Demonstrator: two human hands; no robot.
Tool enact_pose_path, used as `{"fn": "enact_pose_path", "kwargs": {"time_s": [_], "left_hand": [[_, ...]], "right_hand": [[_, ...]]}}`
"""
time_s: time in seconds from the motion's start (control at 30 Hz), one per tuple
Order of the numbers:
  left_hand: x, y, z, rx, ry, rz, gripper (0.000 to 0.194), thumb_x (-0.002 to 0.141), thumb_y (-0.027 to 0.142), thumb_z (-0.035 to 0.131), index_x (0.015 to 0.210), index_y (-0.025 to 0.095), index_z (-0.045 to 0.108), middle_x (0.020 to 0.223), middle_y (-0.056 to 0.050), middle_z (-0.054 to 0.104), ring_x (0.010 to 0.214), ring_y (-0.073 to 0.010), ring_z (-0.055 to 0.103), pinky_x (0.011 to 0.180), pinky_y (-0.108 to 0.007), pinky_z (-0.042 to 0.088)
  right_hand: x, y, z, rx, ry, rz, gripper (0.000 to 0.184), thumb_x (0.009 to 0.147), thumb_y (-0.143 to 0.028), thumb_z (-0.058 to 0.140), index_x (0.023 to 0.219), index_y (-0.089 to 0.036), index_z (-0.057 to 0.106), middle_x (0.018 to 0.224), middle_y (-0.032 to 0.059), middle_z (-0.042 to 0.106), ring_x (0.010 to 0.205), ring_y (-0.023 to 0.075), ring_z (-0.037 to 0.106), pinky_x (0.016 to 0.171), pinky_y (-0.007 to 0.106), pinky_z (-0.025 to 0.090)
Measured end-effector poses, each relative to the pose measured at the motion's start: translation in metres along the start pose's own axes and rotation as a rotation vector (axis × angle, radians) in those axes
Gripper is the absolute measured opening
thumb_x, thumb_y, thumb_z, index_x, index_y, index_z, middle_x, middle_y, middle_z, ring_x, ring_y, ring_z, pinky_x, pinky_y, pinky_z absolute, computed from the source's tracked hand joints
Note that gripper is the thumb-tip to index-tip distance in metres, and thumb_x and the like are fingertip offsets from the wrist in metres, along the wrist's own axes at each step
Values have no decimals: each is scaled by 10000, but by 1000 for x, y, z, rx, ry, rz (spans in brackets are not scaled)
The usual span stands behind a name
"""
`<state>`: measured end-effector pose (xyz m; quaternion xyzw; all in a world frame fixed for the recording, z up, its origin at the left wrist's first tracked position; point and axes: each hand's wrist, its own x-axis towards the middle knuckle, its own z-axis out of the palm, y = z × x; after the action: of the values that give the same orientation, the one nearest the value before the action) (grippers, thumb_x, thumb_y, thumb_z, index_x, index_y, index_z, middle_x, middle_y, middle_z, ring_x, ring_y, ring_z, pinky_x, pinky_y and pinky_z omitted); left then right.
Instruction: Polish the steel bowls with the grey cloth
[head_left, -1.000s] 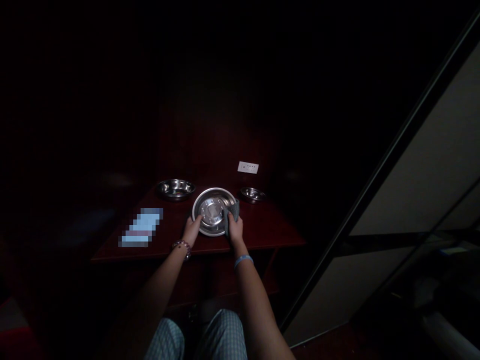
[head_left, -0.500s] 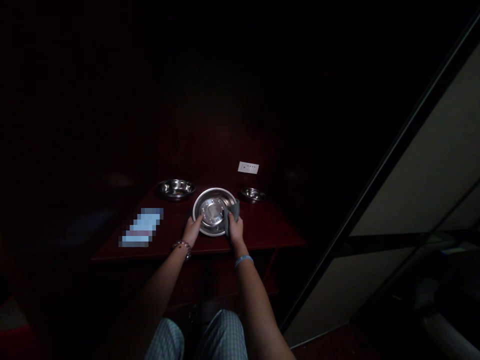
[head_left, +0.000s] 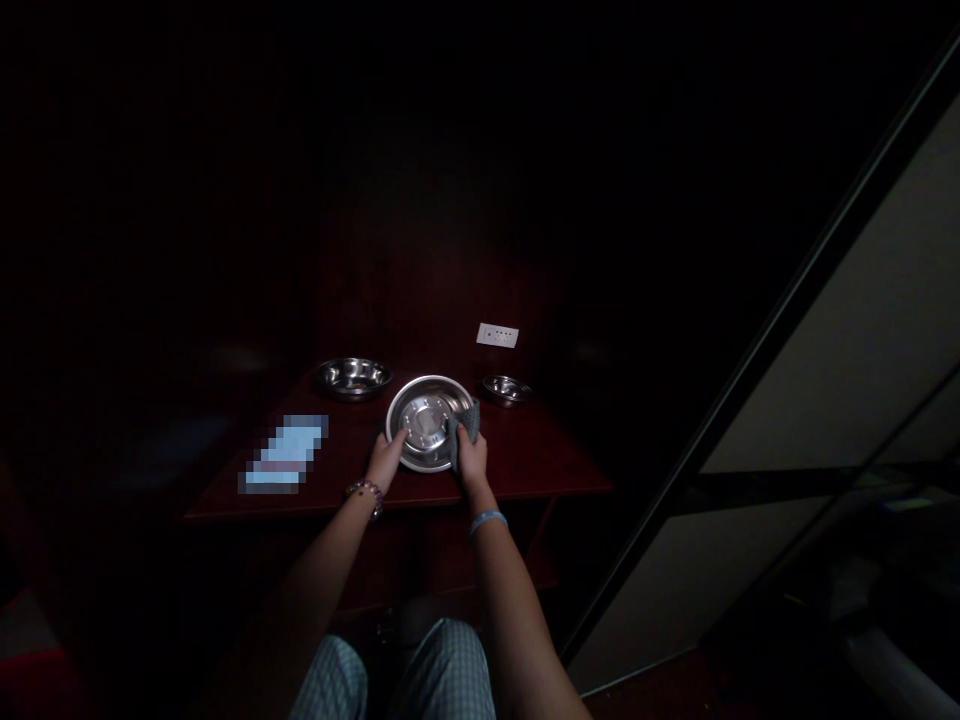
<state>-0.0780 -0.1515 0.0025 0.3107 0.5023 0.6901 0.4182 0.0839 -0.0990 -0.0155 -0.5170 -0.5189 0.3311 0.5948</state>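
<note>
A shiny metal bowl is tilted toward me over the front half of the dark red table. My left hand is closed on its lower left rim, the thumb lying inside. At the right rim, my right hand grips a grey cloth, pressing it against the bowl's inner side. Part of the cloth is hidden under my fingers. Whether the bowl's underside touches the table cannot be seen.
Behind to the left sits a second metal bowl; a smaller metal bowl is at the back right. A blurred-out, bright flat object lies on the left. A white socket plate is on the back wall. A partition slants along the right.
</note>
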Motion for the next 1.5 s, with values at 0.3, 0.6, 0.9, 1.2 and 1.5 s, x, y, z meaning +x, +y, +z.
{"fn": "enact_pose_path", "kwargs": {"time_s": [0.3,0.6,0.9,1.2,1.5], "left_hand": [[-2,3,0,-12,16,-11,97,846,184,689,927,153,732,993,-128,812,1104,-292,759,1103,-446,527],[-2,2,0,-27,2,2,78,844,176,687,910,158,726,984,-125,813,1137,-301,748,1109,-431,525],[-2,2,1,-19,8,6,104,828,181,687,917,148,728,960,-122,815,1081,-298,763,1056,-431,554],[1,-1,0,30,1,16,155,853,181,664,984,143,738,1011,-129,818,1111,-282,758,1044,-399,556],[2,-2,0,11,8,-1,144,844,200,685,966,143,736,996,-141,810,1076,-293,760,1053,-428,549]], "right_hand": [[0,-2,-1,-11,-29,-6,314,920,-418,627,987,-158,790,1006,111,836,948,254,776,848,305,585],[-1,-3,0,4,-2,12,293,910,-404,641,971,-162,795,1004,117,837,946,263,779,856,319,585],[-2,-6,0,4,-8,24,287,913,-393,639,955,-159,801,967,106,835,912,250,774,817,297,582],[-2,-6,0,3,3,34,286,910,-387,652,968,-154,806,966,115,837,914,260,779,825,307,584],[-1,-2,0,5,-4,7,291,912,-392,653,974,-153,806,960,110,835,906,256,774,828,305,588]]}}
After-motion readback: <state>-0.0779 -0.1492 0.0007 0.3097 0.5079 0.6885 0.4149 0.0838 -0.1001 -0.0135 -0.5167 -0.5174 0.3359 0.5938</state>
